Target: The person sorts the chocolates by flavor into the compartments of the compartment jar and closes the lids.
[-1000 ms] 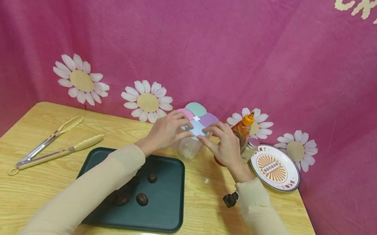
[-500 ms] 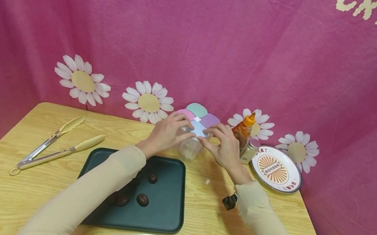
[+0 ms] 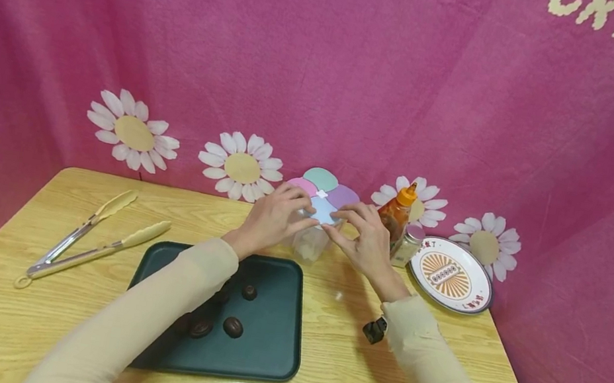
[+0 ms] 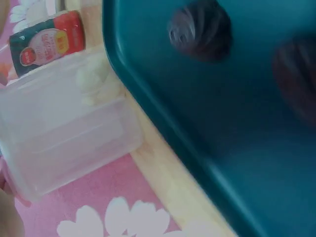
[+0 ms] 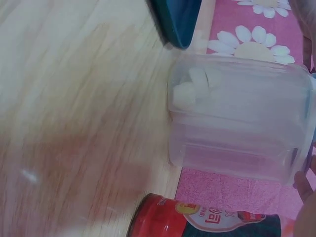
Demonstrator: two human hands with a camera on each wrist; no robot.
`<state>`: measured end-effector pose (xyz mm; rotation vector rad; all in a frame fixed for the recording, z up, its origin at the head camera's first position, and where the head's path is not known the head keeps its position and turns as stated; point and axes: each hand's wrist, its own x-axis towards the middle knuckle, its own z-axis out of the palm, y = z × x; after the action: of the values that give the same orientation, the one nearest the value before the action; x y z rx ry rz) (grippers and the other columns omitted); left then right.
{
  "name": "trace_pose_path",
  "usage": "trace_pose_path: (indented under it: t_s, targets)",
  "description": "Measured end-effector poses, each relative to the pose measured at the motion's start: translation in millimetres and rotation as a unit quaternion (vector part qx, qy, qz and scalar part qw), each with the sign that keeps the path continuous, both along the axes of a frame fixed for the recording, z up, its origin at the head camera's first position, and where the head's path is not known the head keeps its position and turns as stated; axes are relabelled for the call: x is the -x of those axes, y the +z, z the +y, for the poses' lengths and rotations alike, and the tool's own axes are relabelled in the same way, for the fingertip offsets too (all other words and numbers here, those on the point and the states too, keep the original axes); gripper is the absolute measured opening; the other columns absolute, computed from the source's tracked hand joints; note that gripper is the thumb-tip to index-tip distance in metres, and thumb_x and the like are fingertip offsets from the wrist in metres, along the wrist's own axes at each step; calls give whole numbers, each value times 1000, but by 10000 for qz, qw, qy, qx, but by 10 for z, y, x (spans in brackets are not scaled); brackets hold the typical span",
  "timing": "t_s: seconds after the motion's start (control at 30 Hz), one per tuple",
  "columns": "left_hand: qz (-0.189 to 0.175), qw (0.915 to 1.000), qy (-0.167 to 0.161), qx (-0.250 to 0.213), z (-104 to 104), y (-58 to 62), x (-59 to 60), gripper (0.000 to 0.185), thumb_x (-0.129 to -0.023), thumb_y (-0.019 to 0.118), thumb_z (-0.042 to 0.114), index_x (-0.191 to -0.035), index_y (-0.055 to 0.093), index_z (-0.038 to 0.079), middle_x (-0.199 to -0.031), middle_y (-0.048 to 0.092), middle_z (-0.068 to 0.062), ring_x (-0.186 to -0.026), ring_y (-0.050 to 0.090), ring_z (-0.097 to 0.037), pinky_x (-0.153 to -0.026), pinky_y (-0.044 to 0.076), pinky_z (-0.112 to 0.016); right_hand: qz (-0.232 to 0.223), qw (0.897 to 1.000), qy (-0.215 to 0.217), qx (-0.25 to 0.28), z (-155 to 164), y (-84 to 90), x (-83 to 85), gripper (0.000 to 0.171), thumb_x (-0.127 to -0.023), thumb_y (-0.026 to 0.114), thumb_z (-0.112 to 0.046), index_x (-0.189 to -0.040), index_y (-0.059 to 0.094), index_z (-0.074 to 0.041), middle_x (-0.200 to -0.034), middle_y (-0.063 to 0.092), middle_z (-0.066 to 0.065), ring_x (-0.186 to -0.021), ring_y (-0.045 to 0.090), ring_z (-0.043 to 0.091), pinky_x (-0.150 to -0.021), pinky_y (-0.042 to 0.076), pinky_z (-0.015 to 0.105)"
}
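Observation:
A clear plastic container [image 3: 311,242] with a pastel four-lobed lid [image 3: 321,184] stands at the table's far middle. Both hands are on its top. My left hand [image 3: 306,213] curls over the lid's left side, thumb and fingers at the pale blue lobe [image 3: 323,209]. From the right, my right hand [image 3: 334,219] pinches the same lobe. The container [image 4: 64,133] looks see-through in the left wrist view, with white pieces [image 5: 190,89] inside it in the right wrist view.
A dark green tray [image 3: 268,359] with several chocolates [image 3: 232,326] lies in front of the container. Metal tongs [image 3: 89,237] lie at the left. An orange-capped sauce bottle [image 3: 397,212], a small shaker [image 3: 408,244] and a patterned plate [image 3: 448,274] stand at the right.
Both hands stay on the container's lid; the fingers at the blue lobe have shifted only slightly.

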<state>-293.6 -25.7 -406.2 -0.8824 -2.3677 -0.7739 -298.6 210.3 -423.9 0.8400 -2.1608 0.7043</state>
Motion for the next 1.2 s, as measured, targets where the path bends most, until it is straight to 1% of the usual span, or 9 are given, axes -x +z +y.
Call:
trace_pose_path:
  t_s: [0.13,0.27,0.43,0.6,0.7,0.83,0.93,1.07,1.2]
  targets:
    - [22,10000,-15,-46,-2,-19,-4,21,-93,81,33,-101,78,13,-111,73,-5,-118,62,-24,-82,61,-35,-6,10000,-9,10,-3,-13,-2,26,-83,88,-29,-101,81,-11,-103,74,8,-95,65,26,-70,54,41]
    - [28,10000,-84,-39,-15,-9,-1,21,-93,81,32,-101,78,13,-111,73,-5,-117,63,-23,-85,61,-36,90,9996,-52,-251,5,16,-17,28,-82,89,-29,-102,81,-11,-104,75,8,-96,67,27,-71,56,42]
    - [-28,10000,-71,52,-22,34,7,25,-93,81,35,-106,78,13,-112,74,-4,-116,64,-22,-88,60,-36,-94,9994,-13,-337,33,80,-18,27,-86,85,-28,-106,80,-10,-108,75,8,-100,69,27,-76,57,44]
    - [-21,10000,-39,-14,19,62,17,31,-91,83,37,-110,79,13,-111,76,-4,-113,65,-21,-92,59,-35,-401,9991,-151,-24,39,124,84,21,-93,77,-24,-109,79,-9,-112,76,9,-108,68,29,-88,57,49]
    - [143,9999,-43,41,64,59,29,33,-90,83,38,-111,80,12,-111,77,-4,-113,66,-22,-95,58,-34,-539,9980,-316,-37,20,140,169,21,-95,75,-25,-110,79,-10,-118,76,9,-115,68,29,-93,58,50]
    - [383,9991,26,160,124,49,24,34,-90,83,40,-109,80,12,-111,76,-4,-113,66,-23,-100,56,-34,-826,9948,-518,-280,-15,165,218,27,-99,70,-31,-115,79,-12,-128,74,9,-122,67,30,-92,60,51]
    - [460,9986,111,255,132,37,25,33,-90,83,40,-107,81,12,-109,76,-4,-112,67,-24,-101,55,-35,-1006,9919,-655,-424,-42,175,213,31,-100,67,-35,-118,79,-13,-130,74,8,-121,68,29,-88,60,51]
    - [387,9986,108,340,90,55,19,32,-89,84,38,-107,80,12,-111,77,-5,-112,68,-24,-100,57,-36,-999,9910,-750,-488,-66,198,174,30,-100,68,-36,-116,80,-14,-127,75,7,-117,69,28,-86,61,50]
    - [123,9992,70,365,1,87,2,30,-88,83,35,-106,79,12,-113,77,-6,-115,67,-25,-100,57,-38,-935,9917,-709,-529,-71,213,111,29,-99,71,-36,-114,80,-13,-123,76,6,-115,69,27,-85,60,47]
